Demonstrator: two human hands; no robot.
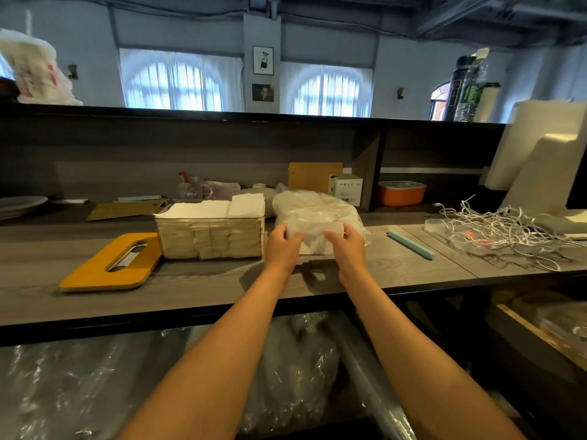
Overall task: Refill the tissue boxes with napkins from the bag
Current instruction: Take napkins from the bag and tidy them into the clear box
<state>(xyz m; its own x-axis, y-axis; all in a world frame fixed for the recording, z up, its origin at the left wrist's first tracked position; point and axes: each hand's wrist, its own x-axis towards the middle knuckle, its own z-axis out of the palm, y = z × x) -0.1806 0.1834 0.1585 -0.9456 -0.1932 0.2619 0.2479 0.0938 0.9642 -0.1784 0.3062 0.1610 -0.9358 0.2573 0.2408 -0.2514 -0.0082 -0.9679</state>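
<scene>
Counter as I logged it: I saw both hands, left hand (283, 246) and right hand (347, 247), gripping a napkin stack (314, 238) at the mouth of the plastic bag (314, 211), with the open, brim-full tissue box (211, 231) just beside them on the left and its yellow lid (109, 265) flat beyond it. To the right, a teal stick (411, 244) lay near, and a cable tangle (505, 233) lay farther off. I noted bare wood along the counter's front edge (197, 300); a low shelf wall (190, 147) closed the back.
</scene>
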